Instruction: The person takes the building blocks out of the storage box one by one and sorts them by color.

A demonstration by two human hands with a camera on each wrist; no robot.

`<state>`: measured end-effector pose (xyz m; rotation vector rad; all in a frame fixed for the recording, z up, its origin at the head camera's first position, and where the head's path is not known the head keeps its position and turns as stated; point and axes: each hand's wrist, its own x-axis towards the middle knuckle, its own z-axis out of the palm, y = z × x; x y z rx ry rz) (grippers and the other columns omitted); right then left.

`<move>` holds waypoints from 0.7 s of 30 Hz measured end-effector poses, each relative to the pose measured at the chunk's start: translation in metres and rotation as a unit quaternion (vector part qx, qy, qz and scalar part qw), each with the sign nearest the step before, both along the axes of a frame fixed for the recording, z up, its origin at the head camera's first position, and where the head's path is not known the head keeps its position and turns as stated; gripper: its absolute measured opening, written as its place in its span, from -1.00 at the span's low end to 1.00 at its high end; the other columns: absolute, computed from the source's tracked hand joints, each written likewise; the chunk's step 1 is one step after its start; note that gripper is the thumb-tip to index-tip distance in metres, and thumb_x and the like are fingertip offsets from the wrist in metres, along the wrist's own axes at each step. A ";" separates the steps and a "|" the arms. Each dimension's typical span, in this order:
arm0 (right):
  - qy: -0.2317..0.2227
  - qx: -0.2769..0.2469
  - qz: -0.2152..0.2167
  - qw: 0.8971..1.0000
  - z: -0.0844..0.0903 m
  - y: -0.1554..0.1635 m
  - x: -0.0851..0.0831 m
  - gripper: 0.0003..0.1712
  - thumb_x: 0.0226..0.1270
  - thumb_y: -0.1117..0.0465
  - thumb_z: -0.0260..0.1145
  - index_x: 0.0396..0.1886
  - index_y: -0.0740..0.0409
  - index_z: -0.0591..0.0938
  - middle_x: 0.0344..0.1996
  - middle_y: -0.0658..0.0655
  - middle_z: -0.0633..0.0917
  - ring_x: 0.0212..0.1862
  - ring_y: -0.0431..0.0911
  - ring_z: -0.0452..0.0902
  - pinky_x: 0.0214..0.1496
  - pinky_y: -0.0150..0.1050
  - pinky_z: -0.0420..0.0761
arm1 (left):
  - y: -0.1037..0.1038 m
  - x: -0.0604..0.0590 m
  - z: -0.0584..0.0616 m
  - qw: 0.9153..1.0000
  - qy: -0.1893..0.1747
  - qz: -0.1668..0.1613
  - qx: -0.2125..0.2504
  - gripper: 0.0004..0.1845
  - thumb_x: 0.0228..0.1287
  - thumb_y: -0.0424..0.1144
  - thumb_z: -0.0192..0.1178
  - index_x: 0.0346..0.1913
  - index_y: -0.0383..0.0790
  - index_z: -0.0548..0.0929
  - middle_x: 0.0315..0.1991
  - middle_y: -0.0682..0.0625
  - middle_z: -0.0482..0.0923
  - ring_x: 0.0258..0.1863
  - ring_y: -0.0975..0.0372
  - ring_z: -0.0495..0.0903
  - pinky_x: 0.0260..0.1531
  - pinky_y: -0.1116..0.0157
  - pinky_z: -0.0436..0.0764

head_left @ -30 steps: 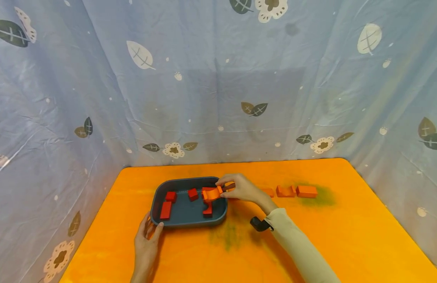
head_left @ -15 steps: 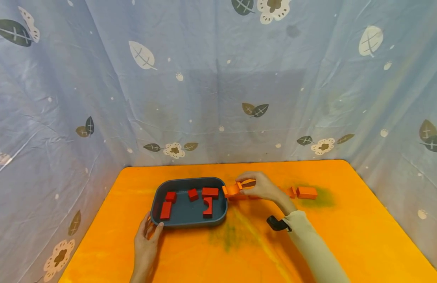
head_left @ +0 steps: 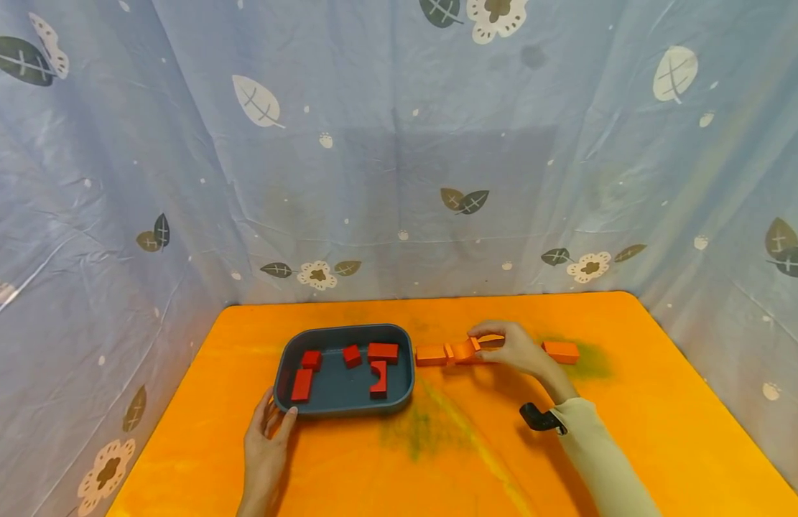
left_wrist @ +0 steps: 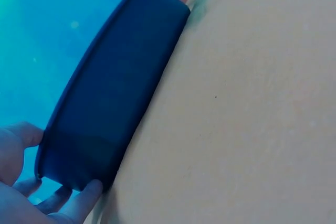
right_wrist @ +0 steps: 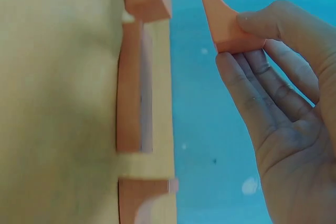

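A makeshift recording booth; leaf-print sheets (head_left: 399, 158) curtain an orange table (head_left: 631, 431).

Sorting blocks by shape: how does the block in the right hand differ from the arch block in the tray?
The held block is orange, the tray arch red. The held one is off the table, pinched by the right hand; the tray arch lies flat in the tray. Both have a curved cut-out.

an orange table (head_left: 631, 402) with greenish smudges carries a dark blue tray (head_left: 344, 406) near its left and a row of orange blocks (head_left: 431, 355) just right of the tray.
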<state>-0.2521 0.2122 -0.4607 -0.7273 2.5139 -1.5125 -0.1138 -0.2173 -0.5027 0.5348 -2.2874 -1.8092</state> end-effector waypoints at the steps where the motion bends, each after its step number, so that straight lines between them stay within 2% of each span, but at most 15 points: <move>1: 0.001 0.007 -0.007 1.000 0.000 0.003 -0.001 -0.55 0.20 0.30 0.45 0.10 0.28 0.63 0.07 0.19 0.65 0.14 0.18 0.51 0.09 -0.18 0.60 | 0.000 0.000 0.000 1.000 0.000 0.001 0.001 -0.23 0.44 -0.16 0.15 0.57 -0.11 0.02 0.47 -0.28 0.12 0.37 -0.15 0.23 0.04 0.48 0.52; 2: 0.005 0.015 -0.015 1.000 -0.001 0.007 -0.001 -0.55 0.18 0.29 0.47 0.09 0.26 0.64 0.06 0.18 0.66 0.14 0.16 0.51 0.08 -0.17 0.59 | 0.000 0.000 0.000 1.000 0.000 0.003 0.003 -0.23 0.44 -0.16 0.15 0.57 -0.11 0.02 0.47 -0.28 0.12 0.37 -0.15 0.23 0.03 0.50 0.51; 4: -0.009 -0.003 -0.019 1.000 0.000 0.014 -0.001 -0.54 0.18 0.34 0.45 0.10 0.31 0.63 0.09 0.25 0.63 0.15 0.21 0.50 0.09 -0.16 0.61 | 0.000 0.001 0.000 1.000 0.001 0.004 0.007 -0.23 0.44 -0.16 0.15 0.57 -0.11 0.02 0.47 -0.28 0.12 0.37 -0.15 0.23 -0.01 0.56 0.50; 5: -0.011 -0.007 -0.022 1.000 0.000 0.018 -0.001 -0.54 0.18 0.36 0.44 0.10 0.33 0.62 0.09 0.29 0.62 0.15 0.23 0.51 0.06 -0.20 0.63 | 0.000 0.001 0.000 1.000 0.001 0.005 0.009 -0.23 0.44 -0.16 0.15 0.57 -0.11 0.02 0.47 -0.28 0.12 0.37 -0.15 0.23 -0.08 0.63 0.47; 9: -0.014 -0.028 -0.041 0.999 -0.005 0.041 -0.003 -0.54 0.17 0.40 0.42 0.09 0.41 0.61 0.10 0.40 0.59 0.07 0.28 0.57 -0.05 -0.34 0.66 | 0.000 0.001 0.000 1.000 0.005 0.002 0.010 -0.23 0.44 -0.16 0.16 0.57 -0.12 0.03 0.47 -0.28 0.13 0.36 -0.15 0.23 -0.12 0.68 0.45; 15: 0.005 0.005 -0.073 0.997 -0.006 0.077 -0.004 -0.54 0.23 0.35 0.41 0.11 0.43 0.59 0.10 0.43 0.58 0.04 0.17 0.63 -0.09 -0.38 0.66 | 0.001 -0.001 -0.001 1.000 0.012 0.008 0.009 -0.24 0.43 -0.18 0.17 0.56 -0.14 0.05 0.46 -0.29 0.15 0.35 -0.16 0.25 -0.20 0.77 0.37; 18: 0.001 0.005 -0.087 0.996 -0.007 0.095 -0.001 -0.52 0.24 0.32 0.42 0.13 0.44 0.58 0.12 0.45 0.57 0.01 -0.04 0.66 -0.11 -0.37 0.67 | 0.001 -0.001 -0.001 1.000 0.009 0.009 0.003 -0.24 0.43 -0.17 0.17 0.56 -0.13 0.05 0.46 -0.28 0.15 0.35 -0.15 0.26 -0.12 0.69 0.45; 21: 0.005 0.009 -0.099 0.995 -0.007 0.108 0.003 -0.51 0.23 0.31 0.42 0.13 0.44 0.58 0.12 0.45 0.56 -0.03 -0.23 0.65 -0.12 -0.39 0.66 | 0.001 0.000 0.000 1.000 0.003 0.007 -0.007 -0.24 0.43 -0.15 0.16 0.56 -0.12 0.05 0.47 -0.27 0.14 0.35 -0.15 0.26 0.09 0.42 0.53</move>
